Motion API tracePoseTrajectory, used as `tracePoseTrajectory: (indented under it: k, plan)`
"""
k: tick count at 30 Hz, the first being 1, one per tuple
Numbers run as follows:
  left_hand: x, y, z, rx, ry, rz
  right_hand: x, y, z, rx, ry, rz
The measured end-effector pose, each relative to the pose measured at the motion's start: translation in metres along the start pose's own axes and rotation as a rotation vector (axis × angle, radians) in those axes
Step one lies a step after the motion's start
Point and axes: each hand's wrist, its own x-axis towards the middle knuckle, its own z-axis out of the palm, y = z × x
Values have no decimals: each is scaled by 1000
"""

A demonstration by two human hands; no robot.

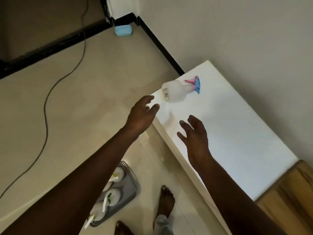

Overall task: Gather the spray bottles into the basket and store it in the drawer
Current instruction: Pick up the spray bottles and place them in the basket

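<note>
A translucent white spray bottle (174, 92) with a blue and pink trigger head lies on its side near the far corner of a white cabinet top (237, 133). My left hand (142, 114) hovers just short of the bottle's base, fingers apart and holding nothing. My right hand (194, 134) is over the cabinet top, a bit nearer to me, also spread and empty. On the floor below stands a grey basket (130, 189) with several white spray bottles (112, 196) in it, partly hidden by my left forearm.
A dark cable (49, 106) snakes across the beige tiled floor at the left. A blue box (123, 30) sits by the far wall corner. My bare feet (166, 200) stand beside the basket. A tan fabric surface (288, 197) adjoins the cabinet at the right.
</note>
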Motion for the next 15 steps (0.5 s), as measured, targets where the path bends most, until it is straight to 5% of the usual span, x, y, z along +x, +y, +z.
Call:
tracePoseTrajectory:
  k: [5, 15]
  plan:
    - [77, 31, 38, 88, 38, 122, 70, -29, 7, 116, -67, 102]
    - [137, 28, 70, 25, -96, -19, 131, -31, 31, 220, -154, 285]
